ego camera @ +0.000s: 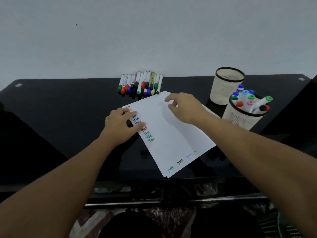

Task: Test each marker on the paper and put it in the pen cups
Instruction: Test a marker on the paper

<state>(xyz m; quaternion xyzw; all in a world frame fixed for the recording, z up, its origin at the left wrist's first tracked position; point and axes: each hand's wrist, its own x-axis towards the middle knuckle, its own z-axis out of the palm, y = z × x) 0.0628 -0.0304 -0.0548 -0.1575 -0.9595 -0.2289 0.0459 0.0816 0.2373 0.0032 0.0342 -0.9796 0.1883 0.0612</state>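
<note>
While flat on paper (171, 131), left hand (120, 126).

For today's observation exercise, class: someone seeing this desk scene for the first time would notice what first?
Most likely the white paper, lying askew mid-table with coloured test scribbles down its left edge; the left hand presses on that edge and the right hand hovers at its far corner. Next, the row of markers along the table's far edge, and at right two mesh pen cups, the nearer cup full of markers.
</note>
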